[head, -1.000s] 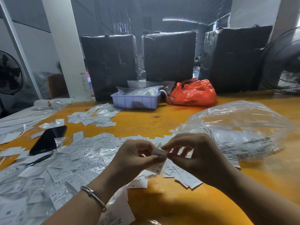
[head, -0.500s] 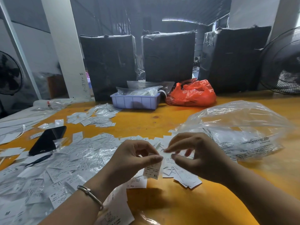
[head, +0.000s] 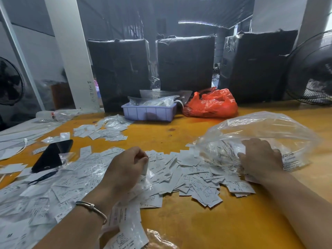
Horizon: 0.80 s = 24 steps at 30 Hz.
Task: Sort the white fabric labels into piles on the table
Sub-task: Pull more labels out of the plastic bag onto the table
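Observation:
White fabric labels (head: 194, 178) lie spread in a loose heap across the middle of the orange table (head: 206, 225). More labels in thin plastic sleeves (head: 45, 193) cover the left side. A smaller pile of labels (head: 106, 130) sits further back. My left hand (head: 125, 168) hovers over the heap and pinches one white label (head: 144, 170) that hangs down from its fingertips. My right hand (head: 260, 159) rests with spread fingers on the big clear plastic bag (head: 260, 137) at the right, which holds printed labels.
A black phone (head: 52, 155) lies at the left among the labels. A lilac tray (head: 149, 112) with bagged items and a red plastic bag (head: 212, 105) stand at the back. Three black-wrapped boxes (head: 185, 63) line the far edge. A fan (head: 312, 69) stands at the right.
My hands have parted. The right hand let go of the label and moved right onto the clear bag. The left hand keeps the label and has shifted a little left.

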{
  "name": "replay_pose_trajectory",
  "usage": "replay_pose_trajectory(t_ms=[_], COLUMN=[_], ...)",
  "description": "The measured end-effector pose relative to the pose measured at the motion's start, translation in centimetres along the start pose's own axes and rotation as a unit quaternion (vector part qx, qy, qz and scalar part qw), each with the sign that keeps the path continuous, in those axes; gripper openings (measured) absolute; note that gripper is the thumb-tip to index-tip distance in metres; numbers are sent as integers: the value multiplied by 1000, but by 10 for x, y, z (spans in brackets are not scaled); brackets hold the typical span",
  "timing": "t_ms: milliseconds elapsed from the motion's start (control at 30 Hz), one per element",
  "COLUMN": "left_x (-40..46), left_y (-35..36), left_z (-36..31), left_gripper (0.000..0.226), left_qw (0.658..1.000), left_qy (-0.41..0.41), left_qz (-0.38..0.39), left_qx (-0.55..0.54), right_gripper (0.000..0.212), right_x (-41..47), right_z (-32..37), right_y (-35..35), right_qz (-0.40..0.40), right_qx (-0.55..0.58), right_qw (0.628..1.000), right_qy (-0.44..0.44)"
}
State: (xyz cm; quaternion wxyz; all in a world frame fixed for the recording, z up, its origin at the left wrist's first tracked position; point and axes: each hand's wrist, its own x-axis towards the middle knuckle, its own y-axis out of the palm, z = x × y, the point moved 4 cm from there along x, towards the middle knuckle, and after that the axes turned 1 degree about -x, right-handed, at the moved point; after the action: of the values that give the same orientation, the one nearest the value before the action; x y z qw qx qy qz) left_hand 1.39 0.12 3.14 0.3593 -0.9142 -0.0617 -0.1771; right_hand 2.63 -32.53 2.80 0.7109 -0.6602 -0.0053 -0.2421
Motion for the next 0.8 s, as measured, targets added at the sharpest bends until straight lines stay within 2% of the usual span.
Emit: replay_pose_trajectory(t_ms=[100, 200, 300, 467, 567, 700, 800], left_x=[1, -1, -1, -3, -8, -14, -15], left_y=[0, 1, 3, 12, 19, 29, 33], left_z=[2, 1, 3, -3, -11, -17, -18], left_gripper=[17, 27, 30, 18, 4, 36, 42], left_qw=[996, 982, 973, 978, 981, 966, 962], left_qy=[8, 15, 14, 78, 124, 174, 165], left_qz=[28, 53, 63, 64, 95, 162, 190], left_qx=[79, 180, 222, 183, 113, 101, 106], right_gripper=[35, 10, 12, 13, 18, 6, 18], right_x=[4, 5, 2, 1, 1, -5, -9], right_z=[-4, -5, -6, -5, -4, 3, 10], right_y=[9, 7, 6, 0, -1, -12, -19], right_qz=[43, 5, -35, -126, -139, -192, -164], right_qx=[13, 66, 102, 152, 185, 230, 247], right_qw=[999, 997, 994, 980, 973, 954, 954], right_qy=[25, 34, 30, 8, 4, -26, -40])
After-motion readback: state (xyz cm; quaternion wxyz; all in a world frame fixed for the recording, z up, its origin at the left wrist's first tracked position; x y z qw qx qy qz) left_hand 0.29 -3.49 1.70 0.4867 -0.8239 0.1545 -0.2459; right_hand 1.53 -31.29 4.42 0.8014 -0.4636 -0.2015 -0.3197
